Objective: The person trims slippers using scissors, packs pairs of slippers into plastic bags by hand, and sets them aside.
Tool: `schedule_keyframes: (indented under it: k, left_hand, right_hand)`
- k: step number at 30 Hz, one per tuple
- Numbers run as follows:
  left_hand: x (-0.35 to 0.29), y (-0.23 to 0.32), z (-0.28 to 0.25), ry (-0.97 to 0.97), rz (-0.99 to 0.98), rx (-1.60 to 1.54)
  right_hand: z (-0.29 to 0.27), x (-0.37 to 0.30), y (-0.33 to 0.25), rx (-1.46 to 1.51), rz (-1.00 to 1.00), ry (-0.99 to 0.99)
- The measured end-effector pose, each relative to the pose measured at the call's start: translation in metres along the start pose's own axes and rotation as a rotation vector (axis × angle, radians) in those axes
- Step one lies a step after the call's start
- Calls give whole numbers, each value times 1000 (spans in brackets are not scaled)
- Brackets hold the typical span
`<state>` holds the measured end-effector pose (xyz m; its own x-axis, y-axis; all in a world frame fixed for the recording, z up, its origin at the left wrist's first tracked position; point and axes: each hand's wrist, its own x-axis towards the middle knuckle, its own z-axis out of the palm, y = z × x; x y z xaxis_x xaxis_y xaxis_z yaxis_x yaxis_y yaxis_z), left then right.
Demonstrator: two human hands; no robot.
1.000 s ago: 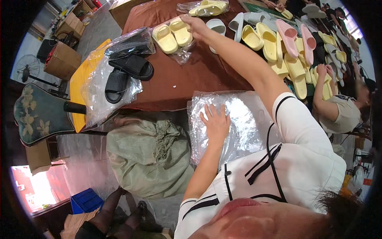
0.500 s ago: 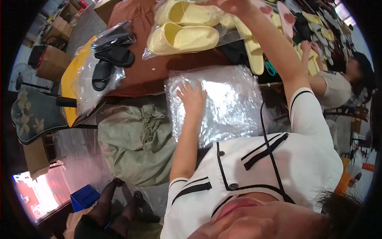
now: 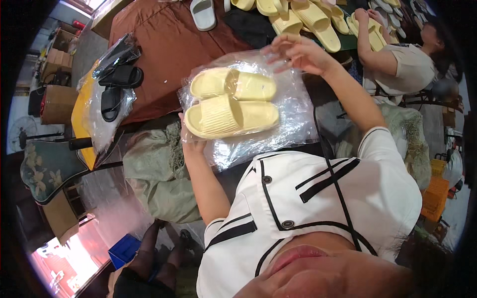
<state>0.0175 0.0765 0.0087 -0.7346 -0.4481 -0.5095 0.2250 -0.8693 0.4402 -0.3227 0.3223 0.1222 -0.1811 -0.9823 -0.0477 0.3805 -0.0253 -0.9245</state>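
A pair of pale yellow slide slippers (image 3: 233, 119) lies in a clear plastic bag (image 3: 293, 89), side by side, in front of my chest. My left hand (image 3: 193, 143) grips the left end of the bagged pair; its thumb shows at the edge and the other fingers are partly hidden. Past the bag's right end, my right hand (image 3: 303, 53) hovers with its fingers apart and nothing in them, slightly blurred. Beneath the slippers rests a stack of clear plastic bags (image 3: 223, 155), mostly covered by them.
Black slippers (image 3: 121, 77) in plastic lie at the left by a yellow sheet (image 3: 84, 111). Loose yellow slippers (image 3: 315, 22) and a light grey slipper (image 3: 203, 15) sit on the far side. A green sack (image 3: 159, 164) stands left; a co-worker (image 3: 397, 64) sits at the right.
The bagged yellow slippers have come from the far side onto the bag stack. My left hand has moved from the stack to their left end. My right hand has drawn nearer and is free.
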Motion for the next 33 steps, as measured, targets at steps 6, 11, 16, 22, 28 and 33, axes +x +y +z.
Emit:
schedule_keyframes:
  k: [6,11,16,22,28,33]
  left_hand:
    - [-18,-4,-20,70,21,247]
    - [-29,-7,-21,-48,119,401]
    - [-41,-16,-13,12,96,411]
    - [-39,-32,-16,84,124,421]
    - [-39,-32,-17,123,74,480]
    - [-32,-32,-17,62,81,399]
  right_hand:
    - [-35,-49,49,224,8,231]
    - [-32,-54,76,4,90,242]
    - [0,-29,69,-551,169,123]
    - [29,-9,65,-1272,98,23]
    - [41,-3,70,-1112,89,-60]
    - [30,-10,105,-1193,61,14]
